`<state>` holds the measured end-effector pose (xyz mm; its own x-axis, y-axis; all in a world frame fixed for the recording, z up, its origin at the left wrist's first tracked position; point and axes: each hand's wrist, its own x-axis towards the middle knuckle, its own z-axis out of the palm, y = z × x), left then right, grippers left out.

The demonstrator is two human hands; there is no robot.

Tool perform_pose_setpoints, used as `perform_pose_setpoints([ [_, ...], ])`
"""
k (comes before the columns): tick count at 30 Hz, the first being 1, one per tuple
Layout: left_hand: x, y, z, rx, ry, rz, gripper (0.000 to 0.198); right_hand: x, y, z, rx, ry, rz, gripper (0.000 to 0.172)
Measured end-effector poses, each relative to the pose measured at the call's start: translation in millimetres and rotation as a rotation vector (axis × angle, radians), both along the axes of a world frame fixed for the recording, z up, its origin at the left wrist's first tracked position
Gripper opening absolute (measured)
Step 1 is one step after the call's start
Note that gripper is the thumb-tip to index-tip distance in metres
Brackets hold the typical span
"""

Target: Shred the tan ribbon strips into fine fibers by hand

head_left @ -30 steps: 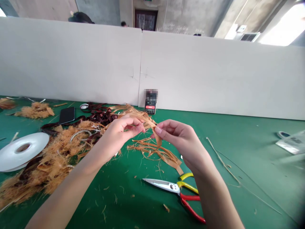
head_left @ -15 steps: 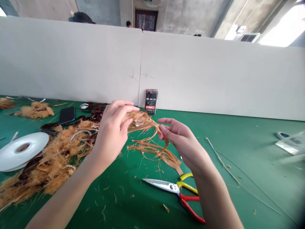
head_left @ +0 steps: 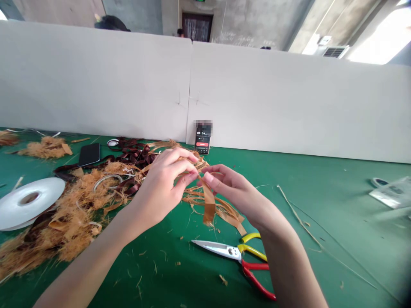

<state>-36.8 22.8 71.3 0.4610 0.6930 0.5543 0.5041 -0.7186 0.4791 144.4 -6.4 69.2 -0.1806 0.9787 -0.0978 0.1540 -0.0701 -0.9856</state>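
Green mat (head_left: 180, 282) is lying under heaped orange fibre (head_left: 77, 214) and yellow-and-red-handled scissors (head_left: 224, 250), while the left hand (head_left: 162, 188) is pinching a fibre bundle (head_left: 189, 169) above the mat and the right hand (head_left: 234, 192) is gripping its hanging tan strip (head_left: 208, 205).

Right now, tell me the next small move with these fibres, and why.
I'd have the right hand pinch the tan strip a little lower. It seems to hang loose below those fingertips, while the left hand already grips the tan fibre bundle, so the strip probably needs steadying first.
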Motion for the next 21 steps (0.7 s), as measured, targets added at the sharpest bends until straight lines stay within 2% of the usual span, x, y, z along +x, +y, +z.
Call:
perform_pose_setpoints([
  [4,-1.3,-0.7,3.2,-0.191,-0.042,0.016,0.014,-1.8,-1.2,-2.3,0.152,-0.184,-0.027,0.052],
  [6,-1.3,-1.0,3.8,-0.244,-0.057,0.020,0.014,-3.4,-1.9,-2.1,0.226,-0.167,-0.031,0.050],
  [8,-0.9,-1.4,4.6,-0.283,-0.061,0.013,0.014,-4.9,-2.7,-0.7,0.277,-0.122,-0.035,0.038],
  [12,0.0,-0.8,5.8,-0.353,-0.079,-0.048,0.016,-6.5,-3.7,2.2,0.172,0.003,-0.052,0.019],
  [14,-0.2,1.1,4.3,-0.376,-0.114,-0.042,0.018,-6.3,-3.6,2.8,0.118,0.071,-0.078,0.021],
  [18,-3.0,8.3,-3.0,-0.412,-0.250,0.119,0.019,-4.6,-2.2,2.8,0.116,0.119,-0.145,0.023],
  [21,-6.0,11.7,-5.0,-0.523,-0.306,0.092,0.021,-3.7,-0.7,2.5,0.115,0.167,-0.164,0.020],
])
